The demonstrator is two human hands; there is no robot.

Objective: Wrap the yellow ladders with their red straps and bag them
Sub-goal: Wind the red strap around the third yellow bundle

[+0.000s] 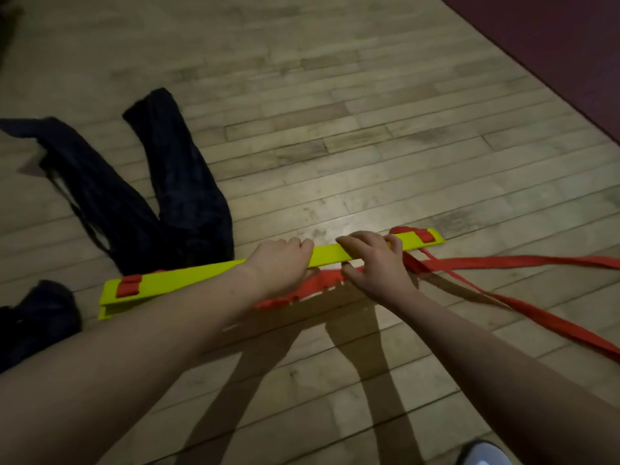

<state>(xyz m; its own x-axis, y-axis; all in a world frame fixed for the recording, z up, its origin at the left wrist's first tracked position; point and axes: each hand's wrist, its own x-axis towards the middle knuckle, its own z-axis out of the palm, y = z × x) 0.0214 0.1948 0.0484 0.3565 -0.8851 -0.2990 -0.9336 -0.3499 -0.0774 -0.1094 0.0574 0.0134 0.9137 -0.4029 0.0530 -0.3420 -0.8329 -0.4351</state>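
A stack of flat yellow ladder rungs lies across the wooden floor, with short red strap loops near each end. My left hand grips the stack at its middle, fingers curled over the far edge. My right hand grips it just to the right, fingers over the top and thumb under. Bunched red strap shows beneath the stack. Two long red straps trail off to the right along the floor. A dark bag lies crumpled just behind the stack's left half.
A second dark bag or cloth lies at the left edge near the stack's end. A dark red mat covers the far right corner. A grey shoe tip shows at the bottom right. Bare wooden floor stretches ahead.
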